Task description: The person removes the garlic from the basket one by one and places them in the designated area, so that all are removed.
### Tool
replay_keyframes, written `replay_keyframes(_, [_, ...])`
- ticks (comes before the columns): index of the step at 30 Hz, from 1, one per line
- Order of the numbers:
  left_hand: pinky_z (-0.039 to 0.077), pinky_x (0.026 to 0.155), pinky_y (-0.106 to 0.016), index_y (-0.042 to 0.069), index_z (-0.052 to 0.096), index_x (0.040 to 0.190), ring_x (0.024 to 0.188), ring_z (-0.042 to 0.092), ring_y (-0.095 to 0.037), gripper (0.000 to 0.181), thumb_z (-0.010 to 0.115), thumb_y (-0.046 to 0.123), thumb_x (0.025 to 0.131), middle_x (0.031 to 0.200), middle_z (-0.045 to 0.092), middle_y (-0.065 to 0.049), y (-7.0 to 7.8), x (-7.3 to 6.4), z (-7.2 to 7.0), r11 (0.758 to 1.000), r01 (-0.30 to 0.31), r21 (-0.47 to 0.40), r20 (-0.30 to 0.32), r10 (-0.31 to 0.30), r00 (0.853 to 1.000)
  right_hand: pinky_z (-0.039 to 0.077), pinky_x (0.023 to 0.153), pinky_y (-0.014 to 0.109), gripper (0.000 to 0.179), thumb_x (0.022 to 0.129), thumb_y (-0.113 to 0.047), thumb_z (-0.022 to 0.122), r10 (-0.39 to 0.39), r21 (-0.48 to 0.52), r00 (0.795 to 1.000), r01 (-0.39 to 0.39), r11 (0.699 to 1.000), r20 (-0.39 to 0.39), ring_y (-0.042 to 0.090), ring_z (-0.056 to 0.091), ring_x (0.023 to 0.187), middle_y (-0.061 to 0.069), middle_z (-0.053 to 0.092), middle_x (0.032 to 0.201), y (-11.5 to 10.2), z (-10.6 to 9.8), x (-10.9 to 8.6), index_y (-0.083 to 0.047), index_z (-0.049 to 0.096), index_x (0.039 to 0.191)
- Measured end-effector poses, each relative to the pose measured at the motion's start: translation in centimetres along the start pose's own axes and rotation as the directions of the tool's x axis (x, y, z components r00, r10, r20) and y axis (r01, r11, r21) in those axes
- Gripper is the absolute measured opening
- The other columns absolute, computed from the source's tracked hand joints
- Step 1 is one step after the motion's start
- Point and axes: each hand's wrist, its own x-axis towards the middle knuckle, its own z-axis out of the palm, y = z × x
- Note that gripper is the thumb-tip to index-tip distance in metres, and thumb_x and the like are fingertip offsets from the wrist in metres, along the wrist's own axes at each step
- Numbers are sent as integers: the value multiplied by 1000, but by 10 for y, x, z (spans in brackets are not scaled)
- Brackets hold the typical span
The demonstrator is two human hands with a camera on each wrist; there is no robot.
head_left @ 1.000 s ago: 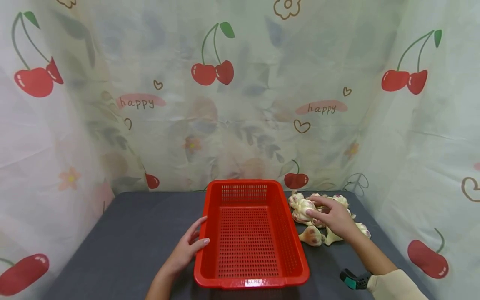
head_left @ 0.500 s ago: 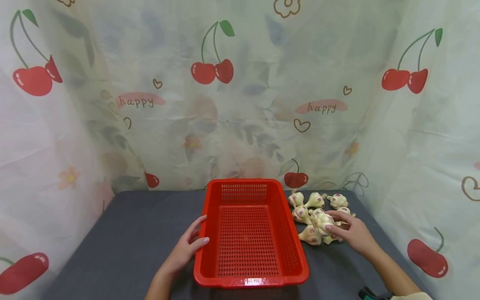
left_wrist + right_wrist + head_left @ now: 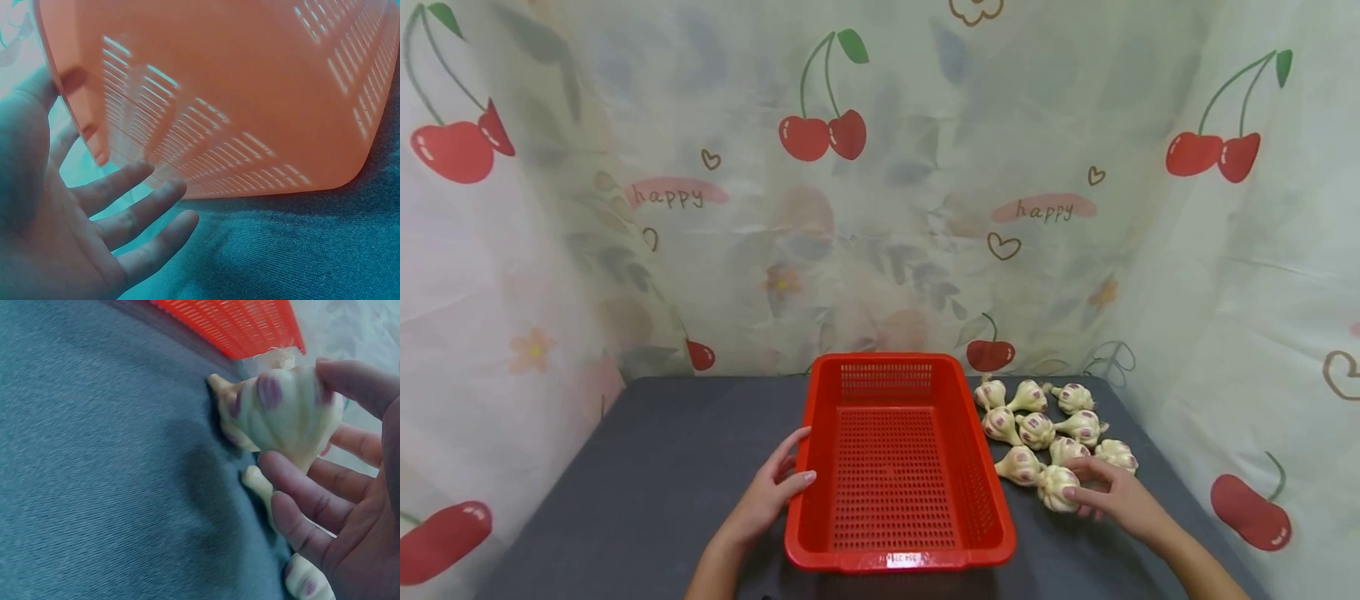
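My right hand [image 3: 1116,498] pinches a garlic bulb [image 3: 1057,490] between thumb and fingertips, at the near end of the garlic group. The right wrist view shows the held garlic bulb [image 3: 281,406] pale with purple patches, its stem down among the fingers and its roots up, above its shadow on the cloth. My left hand [image 3: 769,492] holds the left rim of a red perforated plastic basket [image 3: 842,561], with the thumb and index finger at the edge. In the left wrist view, the other fingers [image 3: 134,225] extend along the outside wall.
Several more garlic bulbs [image 3: 1036,430] lie right of the basket, close together in loose rows. The dark cloth-covered table [image 3: 647,492] stretches to both sides. A patterned curtain [image 3: 895,208] encloses the back and sides.
My right hand has carried the garlic bulb from beside the basket's far right side toward the near end of the group. My left hand stays on the basket rim.
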Motion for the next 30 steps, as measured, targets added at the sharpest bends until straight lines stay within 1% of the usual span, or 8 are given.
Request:
replay_keyframes(4, [52, 87, -48, 25, 31, 151, 118, 53, -38, 63, 61, 22, 95, 142, 42, -24, 1, -2, -1, 1000, -9, 2, -10, 9, 1000, 53, 54, 39, 48, 91, -16, 68, 37, 17, 998, -39, 999, 58, 25, 66, 70, 18, 65, 105, 9, 6, 0, 9, 51, 129])
replay_keyframes(9, [52, 87, -48, 24, 30, 151, 119, 52, -39, 63, 61, 21, 96, 142, 41, -25, 0, -2, 0, 1000, -17, -1, -5, 17, 1000, 53, 54, 39, 49, 90, -19, 70, 64, 16, 994, -65, 998, 83, 26, 66, 70, 19, 65, 107, 15, 16, -1, 9, 52, 127])
replay_keyframes(11, [52, 87, -48, 23, 30, 152, 120, 52, -39, 64, 61, 21, 96, 142, 40, -26, -2, -2, 1, 1000, -16, -10, 0, 16, 1000, 54, 54, 39, 51, 90, -20, 70, 84, 14, 993, -86, 996, 79, 26, 66, 70, 20, 64, 108, 16, 19, -1, 9, 52, 128])
replay_keyframes(15, [52, 88, -48, 23, 30, 152, 119, 52, -39, 64, 61, 20, 96, 142, 41, -27, -4, -4, 2, 999, -17, -28, -9, 16, 1000, 54, 55, 39, 54, 90, -19, 70, 84, 20, 994, -86, 996, 67, 27, 65, 70, 25, 62, 111, 16, 24, -1, 11, 49, 130])
replay_keyframes(20, [52, 87, -48, 24, 30, 152, 118, 53, -38, 64, 61, 21, 96, 142, 41, -26, -4, -4, 0, 1000, -10, -24, -12, 10, 1000, 54, 56, 39, 57, 90, -19, 69, 92, 14, 995, -93, 996, 47, 27, 65, 71, 27, 60, 116, 16, 28, -1, 11, 47, 132])
replay_keyframes(24, [52, 87, -48, 25, 29, 153, 118, 54, -38, 65, 61, 22, 96, 142, 42, -26, -3, -3, -1, 1000, -3, -13, -13, 3, 1000, 54, 57, 38, 57, 89, -20, 71, 95, 14, 995, -95, 995, 19, 26, 65, 70, 27, 58, 118, 16, 28, 0, 9, 48, 133])
replay_keyframes(28, [52, 87, -47, 25, 28, 154, 117, 55, -38, 66, 60, 21, 97, 141, 43, -27, -5, -3, -1, 1000, -14, -10, -9, 14, 1000, 53, 55, 36, 56, 89, -19, 71, 75, -6, 997, -75, 997, 6, 23, 64, 67, 26, 59, 115, 16, 25, -1, 9, 48, 133])
replay_keyframes(30, [52, 87, -47, 26, 27, 154, 117, 55, -38, 66, 60, 19, 97, 141, 44, -28, -6, -4, -1, 1000, -18, -16, -5, 18, 1000, 52, 54, 35, 56, 89, -19, 71, 77, -20, 997, -77, 997, -1, 21, 63, 65, 24, 59, 114, 17, 24, -2, 8, 49, 133])
